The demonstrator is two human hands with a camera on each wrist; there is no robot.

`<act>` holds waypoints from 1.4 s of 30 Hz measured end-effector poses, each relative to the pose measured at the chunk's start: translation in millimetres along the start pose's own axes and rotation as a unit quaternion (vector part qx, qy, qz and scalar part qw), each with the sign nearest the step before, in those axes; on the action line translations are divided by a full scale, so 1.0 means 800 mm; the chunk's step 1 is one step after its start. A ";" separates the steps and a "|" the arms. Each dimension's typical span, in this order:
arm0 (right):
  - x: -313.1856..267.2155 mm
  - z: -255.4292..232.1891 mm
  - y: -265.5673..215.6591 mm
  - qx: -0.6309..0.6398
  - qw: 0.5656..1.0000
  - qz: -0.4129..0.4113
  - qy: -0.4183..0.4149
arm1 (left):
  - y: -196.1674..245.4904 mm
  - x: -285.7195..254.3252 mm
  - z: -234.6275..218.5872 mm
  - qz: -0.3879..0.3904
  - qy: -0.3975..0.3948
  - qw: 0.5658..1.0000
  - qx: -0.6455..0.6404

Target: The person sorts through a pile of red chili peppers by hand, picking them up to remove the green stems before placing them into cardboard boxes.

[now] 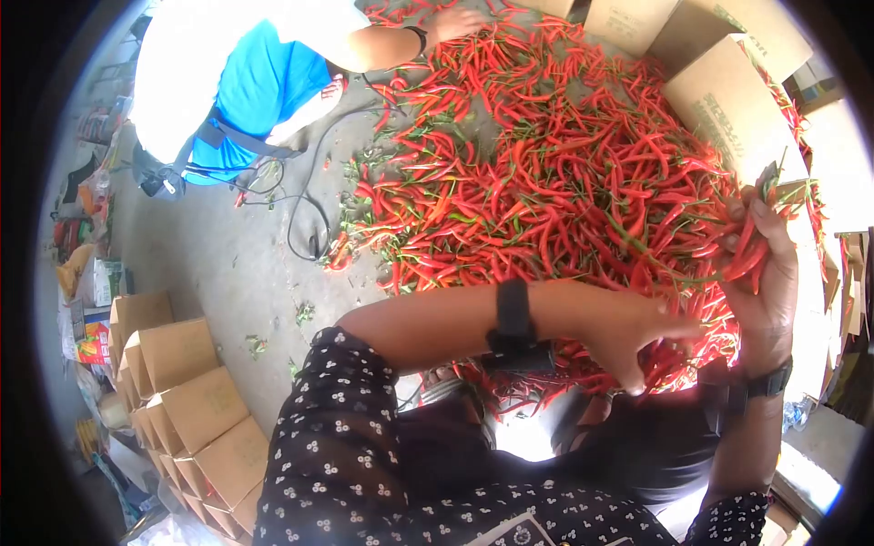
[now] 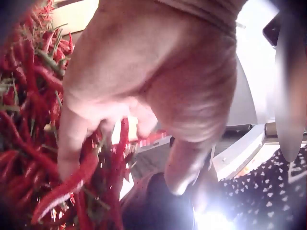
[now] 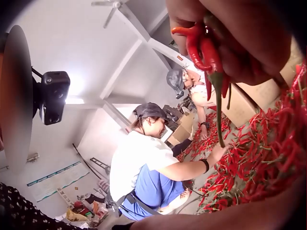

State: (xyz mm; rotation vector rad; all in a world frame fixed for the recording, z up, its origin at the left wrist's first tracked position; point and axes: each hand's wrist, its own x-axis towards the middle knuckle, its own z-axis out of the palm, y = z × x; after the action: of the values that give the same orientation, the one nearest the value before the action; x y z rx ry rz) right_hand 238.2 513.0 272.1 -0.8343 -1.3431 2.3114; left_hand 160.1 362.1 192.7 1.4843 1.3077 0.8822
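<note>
A wide heap of red chili peppers (image 1: 546, 196) with green stems covers the floor before me. My right hand (image 1: 772, 273), raised at the heap's right side, holds a small bunch of red chilies (image 1: 748, 253) in curled fingers. In the right wrist view, the held chilies (image 3: 209, 55) poke out below the fingers, one long green stem hanging down. My left hand (image 1: 628, 332) reaches across over the near part of the heap, thumb and fingers spread apart. Seen from the left wrist, a curved red chili (image 2: 67, 189) overlaps a fingertip, and the thumb stands well away from it.
Cardboard boxes (image 1: 733, 109) border the heap at the right, some filled with chilies. More boxes (image 1: 205, 364) are stacked at the left. A person in a white shirt (image 3: 139, 167) crouches across the heap, one hand among the chilies. Black cable (image 1: 314, 218) lies on the floor.
</note>
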 end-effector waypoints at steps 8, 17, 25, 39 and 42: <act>0.009 0.011 0.019 -0.028 0.999 0.028 0.005 | -0.181 -0.086 -0.144 -0.177 0.289 0.876 0.343; 0.020 0.014 0.040 -0.055 0.994 0.090 -0.012 | -0.279 -0.137 -0.143 -0.338 0.256 0.785 0.452; 0.015 0.022 0.061 -0.042 0.991 0.127 -0.027 | -0.235 -0.137 -0.140 -0.309 0.328 0.856 0.253; 0.022 0.026 0.094 -0.032 0.983 0.164 -0.079 | -0.053 -0.056 -0.109 -0.106 0.290 0.925 -0.223; 0.022 0.028 0.095 0.009 0.974 0.203 -0.097 | -0.050 -0.049 -0.104 -0.077 0.282 0.930 -0.223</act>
State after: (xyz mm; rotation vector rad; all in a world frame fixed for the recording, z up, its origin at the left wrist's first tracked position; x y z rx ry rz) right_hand 210.5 469.6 209.0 -0.9738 -1.3245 2.7764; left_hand 63.4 338.5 181.9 0.7811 1.4720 1.4558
